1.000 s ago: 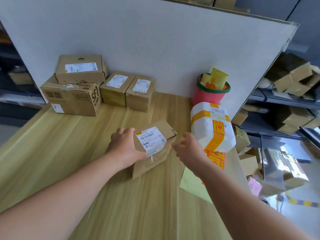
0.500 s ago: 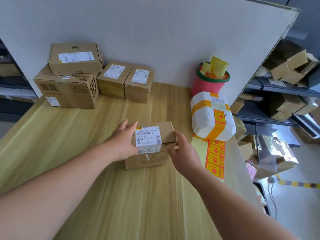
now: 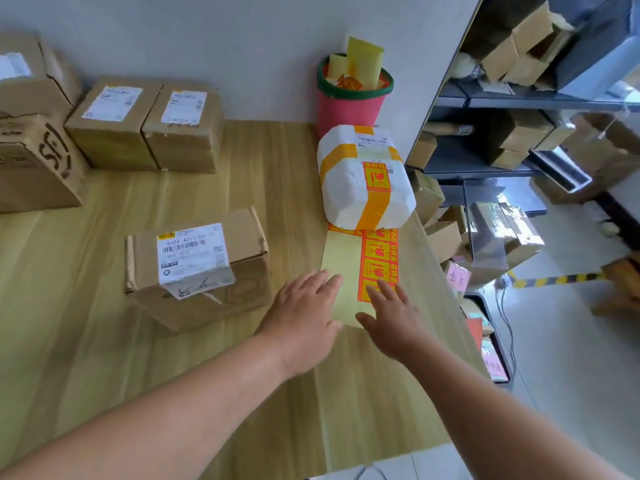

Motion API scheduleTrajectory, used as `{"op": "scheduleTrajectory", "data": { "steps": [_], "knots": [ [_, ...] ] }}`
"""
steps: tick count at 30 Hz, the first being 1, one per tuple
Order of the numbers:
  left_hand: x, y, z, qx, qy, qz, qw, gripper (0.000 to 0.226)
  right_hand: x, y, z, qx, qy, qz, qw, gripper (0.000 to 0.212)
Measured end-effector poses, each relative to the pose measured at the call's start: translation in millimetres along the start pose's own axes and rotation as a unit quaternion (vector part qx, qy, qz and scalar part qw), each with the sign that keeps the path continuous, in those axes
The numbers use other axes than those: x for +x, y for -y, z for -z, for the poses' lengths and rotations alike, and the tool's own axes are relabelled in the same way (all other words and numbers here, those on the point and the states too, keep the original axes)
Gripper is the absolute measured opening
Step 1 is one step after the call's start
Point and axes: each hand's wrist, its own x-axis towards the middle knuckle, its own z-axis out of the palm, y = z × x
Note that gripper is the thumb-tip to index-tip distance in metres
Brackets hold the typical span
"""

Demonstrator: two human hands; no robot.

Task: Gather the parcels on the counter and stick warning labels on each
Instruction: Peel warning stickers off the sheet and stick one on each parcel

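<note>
Two hands have left the small brown parcel (image 3: 199,265) they gripped half a second ago; it now sits alone on the wooden counter (image 3: 104,341), white shipping label up, left of both hands.

Far left, rear: stacked brown boxes (image 3: 33,133), partly cut by the frame edge. Beside them, two matching cartons (image 3: 147,124) touching side by side against the wall.

Left hand (image 3: 303,318): palm down, fingers loosely spread, fingertips at the near left edge of the label sheet (image 3: 341,268). Empty.

Right hand (image 3: 393,320): palm down, fingers spread, fingertips over the lowest orange warning sticker (image 3: 377,271) on the sheet. Empty; whether it touches the sticker cannot be told. Both forearms reach in from the lower frame and converge on the sheet, where earlier they flanked the parcel.

Far end of sheet: tucked under a white-wrapped parcel (image 3: 363,181) banded in orange tape, one warning label already on it. Behind it, a pink bucket (image 3: 349,109) with green rim holding yellow backing scraps.

Right: dark shelving (image 3: 502,102) stocked with boxes.
</note>
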Motion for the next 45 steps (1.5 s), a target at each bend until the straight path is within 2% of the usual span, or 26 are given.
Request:
{"op": "scheduleTrajectory", "data": {
  "steps": [4,11,15,18,21,24,28,32,35,37,38,40,42,44,45],
  "knots": [
    [28,7,-33,0.000,0.066,0.063,0.996,0.069,-4,-27,-22,-0.054,0.081,0.025,0.995,0.066],
    [52,2,-50,0.030,0.104,0.104,0.989,0.067,-72,-59,-41,-0.054,0.092,0.044,0.993,0.062],
    [54,-10,-59,0.055,0.153,0.094,0.982,0.067,-82,-70,-40,-0.001,0.022,0.035,0.999,0.051],
    [52,-18,-72,0.099,0.209,0.066,0.971,0.066,-54,-76,-33,0.099,-0.068,-0.024,0.992,0.051],
    [54,-28,-87,0.135,0.235,0.023,0.962,0.069,-25,-95,-24,0.157,-0.118,-0.151,0.969,0.061],
    [63,-43,-103,0.164,0.232,-0.038,0.958,0.072,-10,-127,-23,0.183,-0.109,-0.279,0.936,0.063],
    [71,-65,-122,0.166,0.239,-0.107,0.951,0.073,-16,-157,-19,0.385,-0.090,-0.351,0.849,0.026],
    [72,-78,-126,0.154,0.237,-0.118,0.952,0.071,-24,-168,-16,0.439,-0.128,-0.361,0.813,0.008],
    [76,-84,-117,0.064,0.194,-0.056,0.977,0.070,-30,-164,-6,0.480,-0.178,-0.335,0.791,0.006],
    [82,-88,-104,-0.072,0.130,0.024,0.989,0.075,-35,-157,5,0.546,-0.187,-0.289,0.764,0.007],
    [85,-90,-96,-0.160,0.097,0.068,0.980,0.077,-38,-153,11,0.580,-0.180,-0.270,0.748,0.006],
    [91,-92,-75,-0.303,0.055,0.150,0.939,0.085,-43,-145,24,0.638,-0.158,-0.233,0.716,0.007],
    [95,-90,-58,-0.387,0.051,0.214,0.896,0.091,-46,-140,33,0.672,-0.135,-0.207,0.698,0.009],
    [94,-86,-42,-0.440,0.045,0.246,0.863,0.070,-47,-134,40,0.689,-0.105,-0.193,0.691,0.011],
    [92,-83,-35,-0.464,0.030,0.243,0.851,0.046,-47,-130,44,0.690,-0.091,-0.188,0.693,0.011]
  ]
}}
